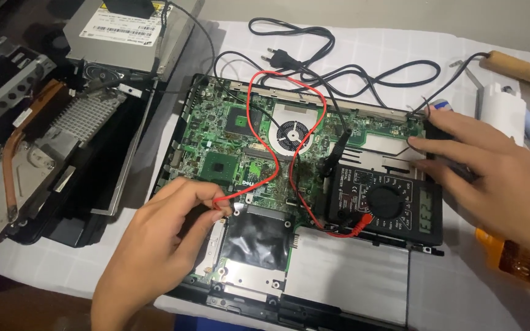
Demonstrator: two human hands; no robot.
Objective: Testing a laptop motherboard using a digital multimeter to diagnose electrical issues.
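My left hand (157,245) is pinched shut on the thin red probe lead (254,122), holding its tip down at the lower left part of the green laptop circuit board (216,132), just at the edge of the shiny silver shielded bay (256,242). The red lead loops up across the board, over the round fan grille (294,133), and runs back down to the black rectangular multimeter (384,202), which lies on the right side of the open laptop chassis with its dial in the middle and its small grey display lit with digits. My right hand (492,178) lies flat with fingers stretched out and together, resting on the top right edge of the chassis just above the meter; it grips nothing that I can see. The black probe (337,147) stands on the board near the fan, apart from both my hands. I judge the work to be well into the testing stage: the board is laid bare, the meter is on and both leads are placed, so a reading is being taken; any reassembly is still left, since the removed grey heat sink with copper pipe (38,147) lies off to the left, and a black power cord (314,55) lies loose above the chassis.
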